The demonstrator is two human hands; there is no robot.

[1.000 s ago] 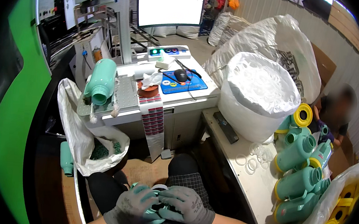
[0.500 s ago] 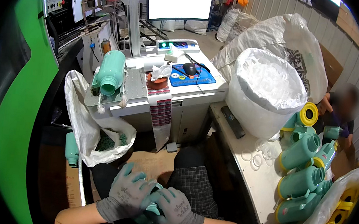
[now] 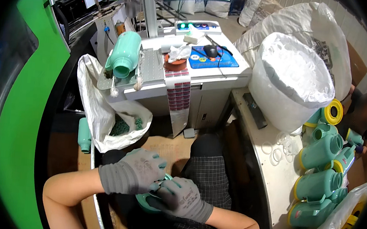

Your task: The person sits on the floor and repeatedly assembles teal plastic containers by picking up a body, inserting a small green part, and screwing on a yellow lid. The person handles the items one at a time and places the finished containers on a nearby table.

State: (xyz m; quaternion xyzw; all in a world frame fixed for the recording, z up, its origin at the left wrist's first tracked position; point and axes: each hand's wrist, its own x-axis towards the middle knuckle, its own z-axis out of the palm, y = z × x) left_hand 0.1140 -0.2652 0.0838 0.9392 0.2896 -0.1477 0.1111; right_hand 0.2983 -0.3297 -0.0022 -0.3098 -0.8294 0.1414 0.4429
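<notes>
Both my hands wear grey knit gloves and meet over my lap. My left hand [image 3: 134, 176] grips the top of a mint-green plastic part [image 3: 147, 201], mostly hidden under the fingers. My right hand [image 3: 181, 199] clasps the same part from the right side. A mint-green flask body [image 3: 124, 54] lies on its side on the metal plate of the white work stand [image 3: 204, 71] ahead of me.
A white sack [image 3: 101, 112] with green scraps hangs left of the stand. A strip of red labels [image 3: 177, 97] hangs off its front. Right: a big white bag [image 3: 292, 80] of rings, a bench [image 3: 270, 164] with several green-and-yellow flasks [image 3: 323, 147], and another person [image 3: 364, 116].
My head has tipped down and forward, so the stand looks closer. My hands stayed together on the green part, turning it slightly in my lap.
</notes>
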